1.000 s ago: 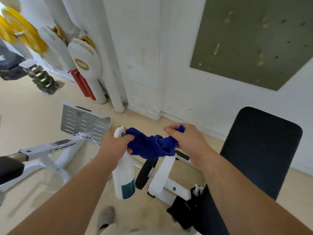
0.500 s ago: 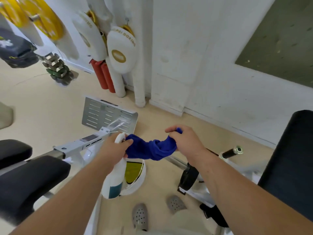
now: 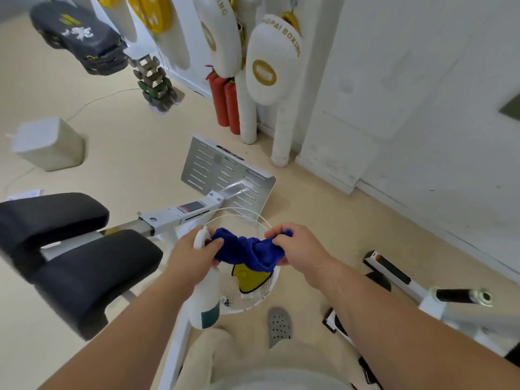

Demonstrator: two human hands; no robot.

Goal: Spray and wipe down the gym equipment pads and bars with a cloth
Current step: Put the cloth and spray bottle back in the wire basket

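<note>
Two hands grip bunched blue cloth [image 3: 247,251] — left hand [image 3: 194,250] also clasps white spray bottle [image 3: 204,296], right hand [image 3: 298,244] pinches.

Both forearms are bare to the frame's edge, with no sleeves, watch or rings showing on the left hand [image 3: 194,256] or the right hand [image 3: 299,249]. At six o'clock the person wears cream trousers [image 3: 225,353] below a pale grey top [image 3: 270,382]. A perforated grey clog [image 3: 278,326] covers one foot.
</note>
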